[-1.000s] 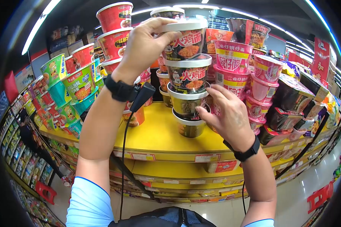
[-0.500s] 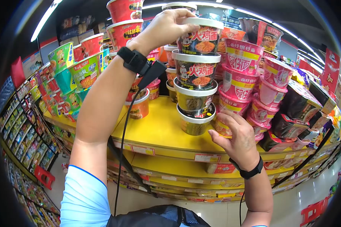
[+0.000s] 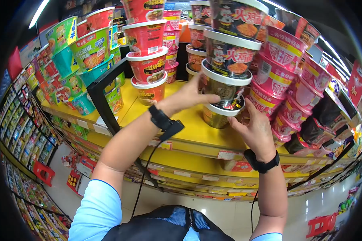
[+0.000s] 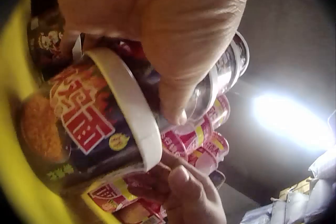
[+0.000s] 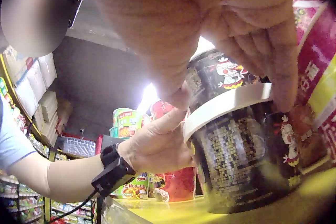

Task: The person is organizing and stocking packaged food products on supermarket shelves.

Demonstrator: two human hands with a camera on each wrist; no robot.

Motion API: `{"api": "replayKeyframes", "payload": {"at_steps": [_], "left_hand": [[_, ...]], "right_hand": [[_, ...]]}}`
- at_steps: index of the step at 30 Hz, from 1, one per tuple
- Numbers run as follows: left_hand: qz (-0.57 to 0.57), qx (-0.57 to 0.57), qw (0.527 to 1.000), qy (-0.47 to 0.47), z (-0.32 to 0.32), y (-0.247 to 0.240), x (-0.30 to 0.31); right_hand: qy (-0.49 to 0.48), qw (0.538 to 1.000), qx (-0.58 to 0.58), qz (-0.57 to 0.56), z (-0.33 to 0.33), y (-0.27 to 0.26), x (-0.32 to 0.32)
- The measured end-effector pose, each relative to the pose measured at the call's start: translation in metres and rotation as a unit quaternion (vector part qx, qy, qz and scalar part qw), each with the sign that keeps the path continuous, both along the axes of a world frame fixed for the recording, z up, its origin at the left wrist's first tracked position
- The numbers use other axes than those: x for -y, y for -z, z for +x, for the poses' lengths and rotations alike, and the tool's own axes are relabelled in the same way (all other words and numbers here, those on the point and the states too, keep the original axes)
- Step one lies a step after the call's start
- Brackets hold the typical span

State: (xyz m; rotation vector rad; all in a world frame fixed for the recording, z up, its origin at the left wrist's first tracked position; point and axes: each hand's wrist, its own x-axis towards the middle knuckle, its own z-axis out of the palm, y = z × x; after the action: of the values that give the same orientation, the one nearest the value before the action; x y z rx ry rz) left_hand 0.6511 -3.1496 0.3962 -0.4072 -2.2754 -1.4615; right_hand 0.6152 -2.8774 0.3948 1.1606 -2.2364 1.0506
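Observation:
A stack of black noodle cups [image 3: 233, 54] with white lids stands near the shelf's front edge. My left hand [image 3: 187, 95] is at its left side, thumb across the front of the second-lowest cup [image 3: 222, 89] and fingers round its far left side. My right hand [image 3: 258, 130] is low on the right, with spread, bent fingers and its thumb beside the bottom cup [image 3: 218, 118]. In the right wrist view a cup [image 5: 236, 155] shows below my right hand [image 5: 210, 19]; its exact contact is unclear. In the left wrist view my left hand [image 4: 157, 29] is above a cup [image 4: 79, 124].
Pink cups [image 3: 275, 74] stand close on the right, with dark boxed noodles [image 3: 337, 106] beyond. Red cups [image 3: 149, 66] and green cups [image 3: 90, 52] are stacked left. A black frame post [image 3: 104, 106] rises at the front left of the yellow shelf [image 3: 177, 120].
My left hand has come down from the top cup to the second-lowest one. My right hand has moved slightly closer to the stack's base. The view has shifted and come nearer the stack.

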Motion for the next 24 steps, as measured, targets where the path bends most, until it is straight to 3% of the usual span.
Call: {"api": "replayKeyframes", "payload": {"at_steps": [1, 3, 9, 13, 21, 24], "left_hand": [[-0.001, 0.033, 0.999, -0.030, 0.000, 0.002, -0.007], [-0.007, -0.024, 0.999, -0.038, 0.002, 0.006, -0.017], [-0.016, -0.068, 0.996, -0.058, 0.004, 0.011, -0.028], [-0.015, -0.087, 0.995, -0.053, 0.007, 0.010, -0.030], [-0.054, -0.066, 0.988, -0.128, -0.001, 0.026, -0.029], [-0.054, -0.093, 0.984, -0.144, -0.004, 0.028, -0.032]], "right_hand": [[-0.004, 1.000, 0.003, -0.008, 0.001, 0.001, 0.002], [-0.042, 0.996, 0.045, -0.062, 0.002, 0.005, 0.006], [-0.015, 0.998, 0.029, -0.061, -0.001, 0.007, 0.008], [0.007, 0.999, 0.002, -0.035, 0.002, 0.002, 0.011], [0.022, 0.997, -0.072, 0.008, -0.007, 0.009, 0.011], [0.016, 0.999, -0.036, 0.019, -0.002, 0.003, 0.011]]}}
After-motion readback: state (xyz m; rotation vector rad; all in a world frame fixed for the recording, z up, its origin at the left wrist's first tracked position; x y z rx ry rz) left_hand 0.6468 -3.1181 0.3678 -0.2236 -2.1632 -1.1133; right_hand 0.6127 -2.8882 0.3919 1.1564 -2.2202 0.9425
